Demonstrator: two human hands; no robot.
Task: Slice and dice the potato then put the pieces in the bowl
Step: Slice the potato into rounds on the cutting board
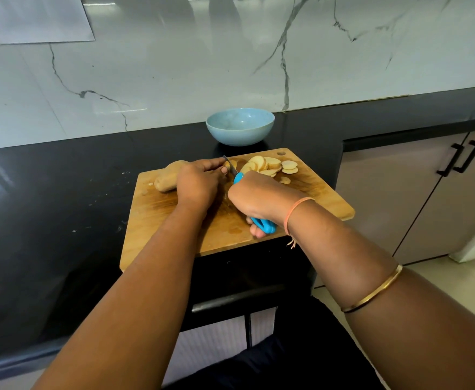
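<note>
Left hand (198, 184) in curled grip on potato (166, 178); right hand (254, 201) in fist around blue-handled knife (238, 178); slices (270, 166) beside blade.

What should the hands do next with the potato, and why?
Probably press the knife down for one more slice. The right hand grips its blue handle, with the blade at the cut end of the potato, which the left hand holds on the cutting board. Much of the potato is uncut, the slices lie undiced, and the bowl looks empty.
</note>
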